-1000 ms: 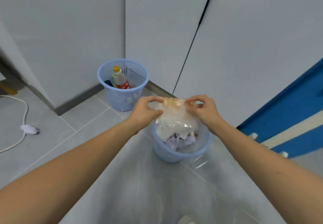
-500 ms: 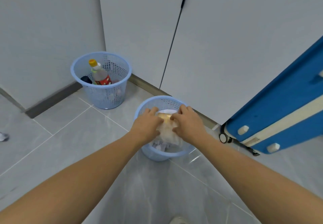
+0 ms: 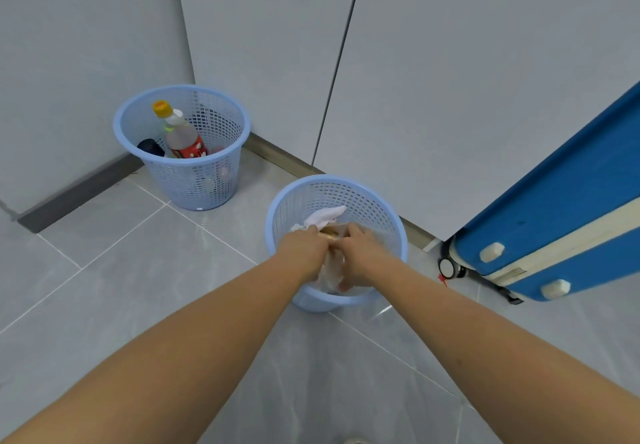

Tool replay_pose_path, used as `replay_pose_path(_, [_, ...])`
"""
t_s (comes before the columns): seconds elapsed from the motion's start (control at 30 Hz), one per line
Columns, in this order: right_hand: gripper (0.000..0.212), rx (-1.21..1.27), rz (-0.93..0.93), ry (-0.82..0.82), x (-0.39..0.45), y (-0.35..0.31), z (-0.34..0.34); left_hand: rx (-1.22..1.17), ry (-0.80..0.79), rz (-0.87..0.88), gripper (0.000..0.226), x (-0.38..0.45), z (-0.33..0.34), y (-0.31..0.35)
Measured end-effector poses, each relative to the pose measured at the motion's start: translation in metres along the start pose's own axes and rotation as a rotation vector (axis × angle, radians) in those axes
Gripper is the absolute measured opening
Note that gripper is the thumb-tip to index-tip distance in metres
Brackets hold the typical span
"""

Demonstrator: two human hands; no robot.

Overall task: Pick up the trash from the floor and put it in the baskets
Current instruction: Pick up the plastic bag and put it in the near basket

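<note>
Two light-blue mesh baskets stand on the grey tiled floor. The near basket (image 3: pixel 388 225) holds white paper scraps (image 3: pixel 325 216). Both my hands reach down inside it: my left hand (image 3: pixel 304 253) and my right hand (image 3: pixel 363 256) grip a clear plastic bag (image 3: pixel 331 270) with a brownish top edge, pressed low among the paper. My hands cover most of the bag. The far basket (image 3: pixel 194 180) sits in the wall corner and holds a bottle (image 3: pixel 180 131) with a yellow cap and red label, plus a dark item.
A blue suitcase (image 3: pixel 554 221) with a cream stripe and small wheels leans at the right, close to the near basket. Grey wall panels rise behind both baskets, with a dark skirting at the left. Open tiled floor lies to the left and in front.
My hands have brought the bag down from above the near basket's rim into the basket and drawn together. My view has shifted, so the cable at the left is out of frame.
</note>
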State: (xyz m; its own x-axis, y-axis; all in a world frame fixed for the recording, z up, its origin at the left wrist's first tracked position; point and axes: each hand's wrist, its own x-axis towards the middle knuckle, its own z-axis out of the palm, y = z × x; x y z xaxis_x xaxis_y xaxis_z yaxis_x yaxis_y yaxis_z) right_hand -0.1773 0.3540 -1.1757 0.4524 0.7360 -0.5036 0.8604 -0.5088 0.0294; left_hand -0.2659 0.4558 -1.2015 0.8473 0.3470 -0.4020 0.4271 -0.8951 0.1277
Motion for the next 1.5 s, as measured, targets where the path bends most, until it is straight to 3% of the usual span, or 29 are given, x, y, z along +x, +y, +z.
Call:
replay_pose_path(0.13, [0.102,0.006,0.017,-0.035,0.018,-0.001,0.019,0.097,-0.057,0.045,0.046,0.021,0.012,0.001])
replay_pose_path(0.23, [0.103,-0.007,0.044,-0.068,0.031,0.0,0.026,0.142,-0.143,0.12,0.055,0.029,0.011,-0.001])
replay_pose_path(0.33, [0.1,0.005,0.043,-0.078,0.029,0.001,0.023,0.066,-0.168,0.067,0.072,0.025,0.006,0.001])
replay_pose_path(0.4, [0.097,-0.004,0.033,-0.083,0.022,-0.001,0.016,-0.015,-0.159,0.02,0.072,0.017,-0.004,0.0])
replay_pose_path(0.63, [0.056,0.048,0.029,-0.017,-0.01,-0.009,-0.011,-0.115,0.046,0.084,0.054,-0.019,-0.026,-0.002])
replay_pose_path(0.97, [0.051,0.138,0.018,0.389,-0.095,-0.036,-0.078,-0.221,0.373,0.019,0.06,-0.124,-0.066,-0.033])
replay_pose_path(1.2, [0.039,0.091,-0.205,0.621,-0.128,-0.143,-0.114,-0.304,0.47,-0.127,0.046,-0.233,-0.077,-0.109])
replay_pose_path(1.5, [0.028,0.145,-0.463,0.265,-0.108,-0.364,-0.087,-0.44,0.4,-0.556,0.042,-0.375,0.021,-0.261])
